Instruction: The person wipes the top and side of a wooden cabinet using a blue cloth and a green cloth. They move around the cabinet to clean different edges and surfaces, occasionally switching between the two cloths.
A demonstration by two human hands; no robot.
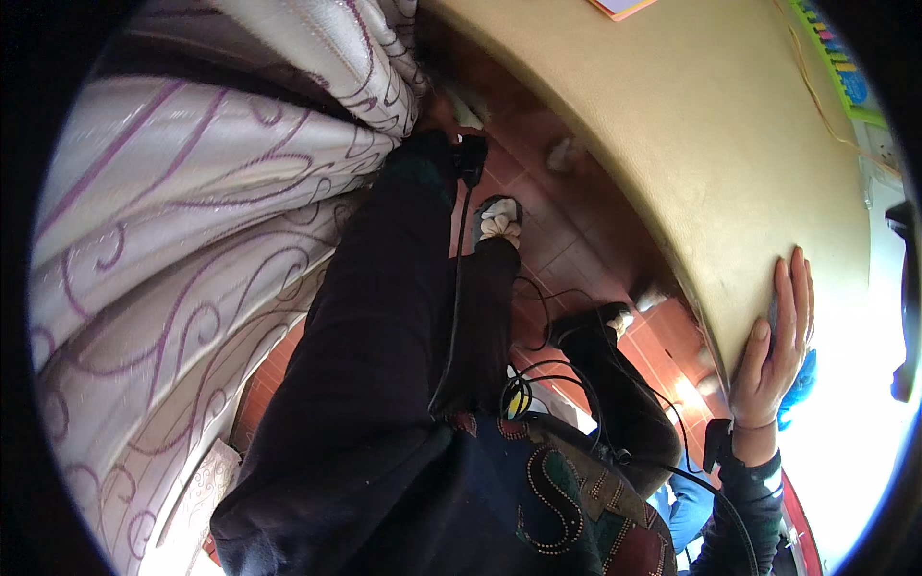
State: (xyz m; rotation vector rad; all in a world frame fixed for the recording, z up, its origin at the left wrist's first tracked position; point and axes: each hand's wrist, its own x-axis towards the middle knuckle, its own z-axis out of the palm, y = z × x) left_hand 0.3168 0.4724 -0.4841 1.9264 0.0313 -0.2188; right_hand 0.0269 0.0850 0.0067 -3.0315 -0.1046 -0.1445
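Note:
My right hand (774,345) lies near the edge of a cream, leather-textured surface (634,122), its fingers stretched out and thumb spread. Something greyish shows between thumb and fingers; I cannot tell whether it is a thing or shadow. A bright blue, soft-looking item (798,389) shows just beside the wrist, and its link to the hand is unclear. My left arm reaches up to the gathered folds of a silvery curtain with purple swirls (180,173). The left hand itself is hidden there. A black device (472,160) with a cable sits at that wrist.
Black cables (551,360) hang by my legs above the red tiled floor (547,216). Another black device (717,445) sits at my right wrist. A green-edged item (839,65) and a thin cord (814,101) lie on the far right, papers (623,6) at the top edge.

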